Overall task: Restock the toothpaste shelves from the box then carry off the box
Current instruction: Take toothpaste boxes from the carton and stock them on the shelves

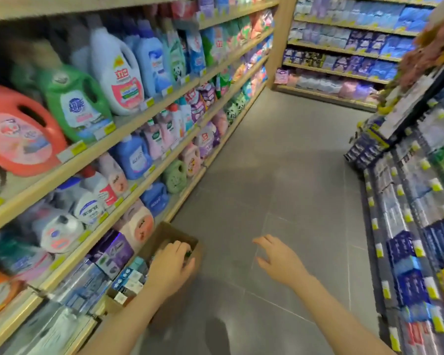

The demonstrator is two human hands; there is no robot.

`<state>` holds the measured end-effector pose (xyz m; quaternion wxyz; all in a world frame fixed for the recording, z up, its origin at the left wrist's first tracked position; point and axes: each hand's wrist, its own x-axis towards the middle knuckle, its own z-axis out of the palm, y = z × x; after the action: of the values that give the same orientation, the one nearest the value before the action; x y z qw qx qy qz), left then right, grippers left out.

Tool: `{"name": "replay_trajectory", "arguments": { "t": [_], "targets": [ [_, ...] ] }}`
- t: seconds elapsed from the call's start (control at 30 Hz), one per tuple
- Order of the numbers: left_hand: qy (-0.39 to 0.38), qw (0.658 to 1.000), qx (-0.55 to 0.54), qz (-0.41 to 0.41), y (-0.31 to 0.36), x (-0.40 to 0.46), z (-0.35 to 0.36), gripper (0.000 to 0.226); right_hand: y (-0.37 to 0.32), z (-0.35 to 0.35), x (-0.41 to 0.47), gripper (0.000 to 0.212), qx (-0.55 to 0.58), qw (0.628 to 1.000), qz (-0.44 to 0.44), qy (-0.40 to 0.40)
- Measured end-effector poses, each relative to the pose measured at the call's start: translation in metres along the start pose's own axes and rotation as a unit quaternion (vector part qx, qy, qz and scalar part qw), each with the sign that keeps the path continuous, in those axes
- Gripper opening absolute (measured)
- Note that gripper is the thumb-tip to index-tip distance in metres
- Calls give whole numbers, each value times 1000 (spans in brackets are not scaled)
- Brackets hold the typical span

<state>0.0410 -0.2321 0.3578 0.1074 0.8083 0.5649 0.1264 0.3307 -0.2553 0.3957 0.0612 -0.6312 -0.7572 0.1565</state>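
A brown cardboard box (pixel 164 237) sits on the grey floor (pixel 280 175) at about seven o'clock in the view, pushed up against the foot of the wooden shelving (pixel 128 139) that runs along the left side of the aisle. The box is open at the top, and small toothpaste cartons (pixel 131 278) in teal and white lie packed in its near end, toward seven o'clock from the left hand. The left hand (pixel 171 267) reaches down into the box at its far, open end, fingers curled over something dark and green there; the blur hides whether they actually grip it or only rest on it, so I cannot tell. The right hand (pixel 277 260) hangs in the air over the floor at roughly three o'clock from the box and well apart from it, fingers spread and loosely bent, holding nothing. Large detergent jugs (pixel 87 98) in red, green and white fill the upper left shelves, with smaller bottles and pouches on the shelves below. On the right, at three to five o'clock, a dark rack (pixel 418 213) carries rows of slim boxed goods with yellow price tags. More wooden shelves with blue and purple packs (pixel 356 47) close the aisle at one o'clock.
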Motion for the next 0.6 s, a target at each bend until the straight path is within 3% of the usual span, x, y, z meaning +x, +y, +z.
{"name": "replay_trajectory", "arguments": {
  "t": [0.23,0.43,0.6],
  "targets": [
    [10,988,-31,-148,-71,-6,16,12,-25,20,122,43,-9,990,-106,-94],
    [23,951,-17,-309,-96,16,27,30,-27,24,234,42,-17,965,-193,-175],
    [41,930,-11,-364,-98,32,34,30,-36,31,308,41,-35,936,-265,-231]
  ]
}}
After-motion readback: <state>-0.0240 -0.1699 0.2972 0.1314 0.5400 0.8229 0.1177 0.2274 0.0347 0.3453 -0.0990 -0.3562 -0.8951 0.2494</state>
